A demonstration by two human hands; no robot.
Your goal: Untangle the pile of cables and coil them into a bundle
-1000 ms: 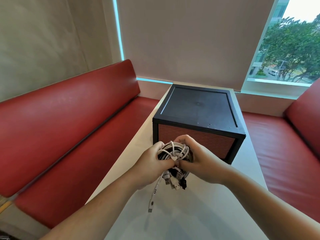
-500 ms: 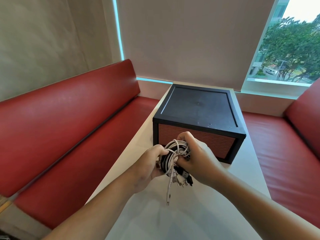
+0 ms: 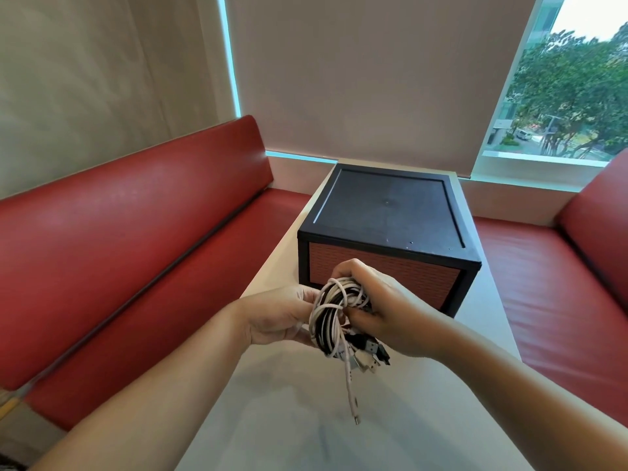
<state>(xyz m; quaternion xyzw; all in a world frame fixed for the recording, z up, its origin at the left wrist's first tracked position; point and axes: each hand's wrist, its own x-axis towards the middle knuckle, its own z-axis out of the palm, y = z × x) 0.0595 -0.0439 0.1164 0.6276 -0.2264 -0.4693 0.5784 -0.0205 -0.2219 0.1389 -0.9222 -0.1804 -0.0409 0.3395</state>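
Lowest in the frame, two bare forearms reach up from the bottom corners over a pale table (image 3: 306, 430). Just above its bare middle dangles a loose white end (image 3: 349, 385) with a small plug at its tip, hanging free of the tabletop as far as I can tell.

At centre frame both hands meet on the bundle of cables (image 3: 331, 314), white and black loops wound into a rough ring and held up in the air, not resting on anything. The left hand (image 3: 278, 317) grips the ring's left edge, thumb on the near face, fingers tucked behind and mostly hidden. The right hand (image 3: 397, 314) is curled over the top and right side, fingers wrapped round the loops and thumb pressing in from the front. A knot of plugs (image 3: 368, 355) sticks out below that hand.

These cords look light and limp but springy, I'd say; the loops will want to open the moment the squeeze eases. The sheaths seem smooth enough to slide on one another. The safest hold is across all the strands at once, where the ring is thickest, never by a plug.

Just past the hands sits a black-topped box (image 3: 387, 212) with a reddish front. A red bench (image 3: 119, 253) runs along the left, and a window (image 3: 571, 96) showing trees fills the upper right.
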